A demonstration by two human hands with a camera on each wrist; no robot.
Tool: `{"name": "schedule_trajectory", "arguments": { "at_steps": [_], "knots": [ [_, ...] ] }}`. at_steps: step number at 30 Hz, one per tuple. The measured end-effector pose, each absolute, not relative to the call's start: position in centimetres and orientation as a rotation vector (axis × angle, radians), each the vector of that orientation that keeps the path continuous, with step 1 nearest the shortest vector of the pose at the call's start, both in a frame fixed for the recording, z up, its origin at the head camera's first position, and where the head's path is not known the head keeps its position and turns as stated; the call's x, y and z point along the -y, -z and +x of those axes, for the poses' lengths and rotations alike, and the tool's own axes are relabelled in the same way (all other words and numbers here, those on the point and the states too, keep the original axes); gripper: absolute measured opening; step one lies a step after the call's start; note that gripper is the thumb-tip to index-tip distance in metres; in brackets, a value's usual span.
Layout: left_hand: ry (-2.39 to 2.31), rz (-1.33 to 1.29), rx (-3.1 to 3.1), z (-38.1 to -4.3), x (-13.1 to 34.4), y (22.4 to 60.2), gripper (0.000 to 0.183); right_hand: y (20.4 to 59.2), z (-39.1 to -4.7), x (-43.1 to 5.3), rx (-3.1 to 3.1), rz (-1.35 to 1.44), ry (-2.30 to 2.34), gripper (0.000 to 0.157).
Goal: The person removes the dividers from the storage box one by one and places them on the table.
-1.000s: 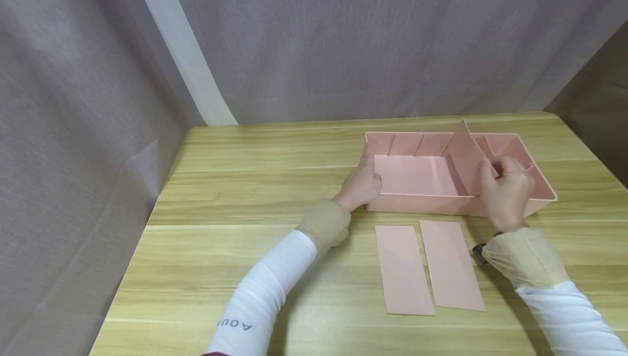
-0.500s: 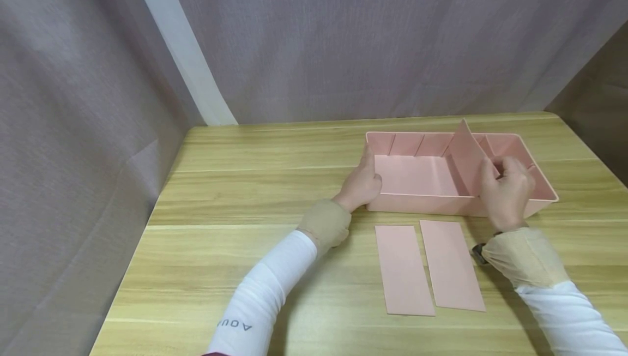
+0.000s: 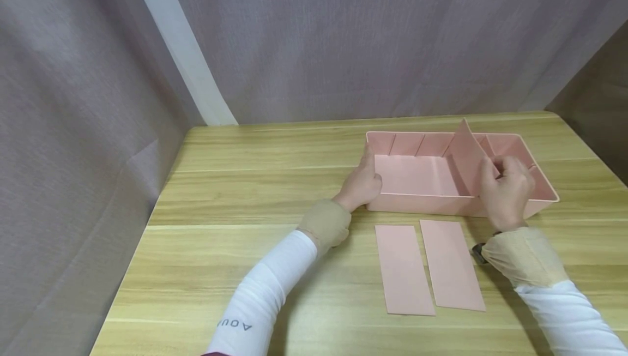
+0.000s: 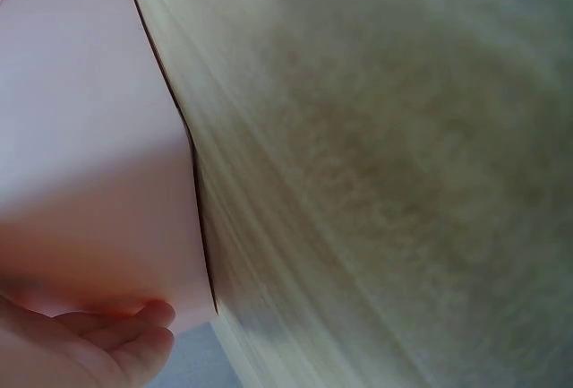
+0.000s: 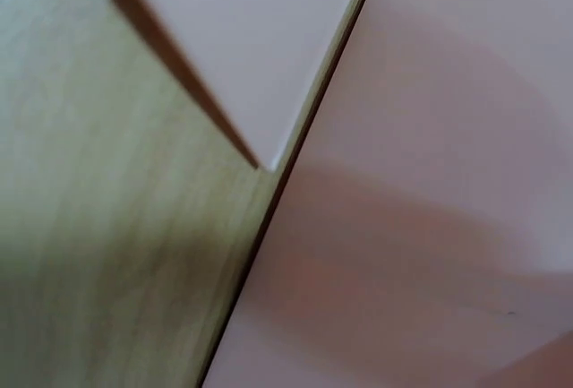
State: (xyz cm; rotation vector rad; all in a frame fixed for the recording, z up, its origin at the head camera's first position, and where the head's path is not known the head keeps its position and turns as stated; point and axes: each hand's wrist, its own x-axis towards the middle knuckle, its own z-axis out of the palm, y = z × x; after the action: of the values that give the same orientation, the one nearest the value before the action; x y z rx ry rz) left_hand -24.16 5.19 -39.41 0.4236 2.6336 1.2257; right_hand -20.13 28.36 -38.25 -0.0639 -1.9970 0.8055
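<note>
A long pink box (image 3: 427,203) stands on the table, with slotted inner walls. My left hand (image 3: 360,184) grips its left end. In the left wrist view, curled fingertips (image 4: 148,334) of that hand touch the outer wall. Toward the box's right part, a pink divider panel (image 3: 466,154) stands across it, its far top corner above the rim. My right hand (image 3: 507,192) pinches this panel near its front end; the fingertips are partly hidden behind the knuckles. The right wrist view shows the box wall (image 5: 430,182) close up, without the hand's grip.
Two loose pink panels (image 3: 404,269) (image 3: 452,266) lie side by side on the wood-grain table (image 3: 235,181), in front of the box. Grey curtains (image 3: 343,45) hang behind the table and to the left. A dark wall or cloth (image 3: 596,100) borders the right side.
Hardly anything differs. The box has shifted very slightly to the right; both hands keep their places on the box and the divider panel.
</note>
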Motion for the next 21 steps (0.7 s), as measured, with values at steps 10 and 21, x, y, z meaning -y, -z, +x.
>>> {"name": "schedule_trajectory", "arguments": {
  "at_steps": [10,21],
  "knots": [
    [-1.236,0.422,-2.637,-24.19,-5.19,39.42,0.072,38.26,-20.04,-28.35,2.037,-0.056,-0.784,0.023],
    [-1.228,0.430,-2.634,-24.14,-5.26,39.46,0.073,38.68,-20.03,-28.17,2.006,-0.021,-0.795,0.023]
  ]
}}
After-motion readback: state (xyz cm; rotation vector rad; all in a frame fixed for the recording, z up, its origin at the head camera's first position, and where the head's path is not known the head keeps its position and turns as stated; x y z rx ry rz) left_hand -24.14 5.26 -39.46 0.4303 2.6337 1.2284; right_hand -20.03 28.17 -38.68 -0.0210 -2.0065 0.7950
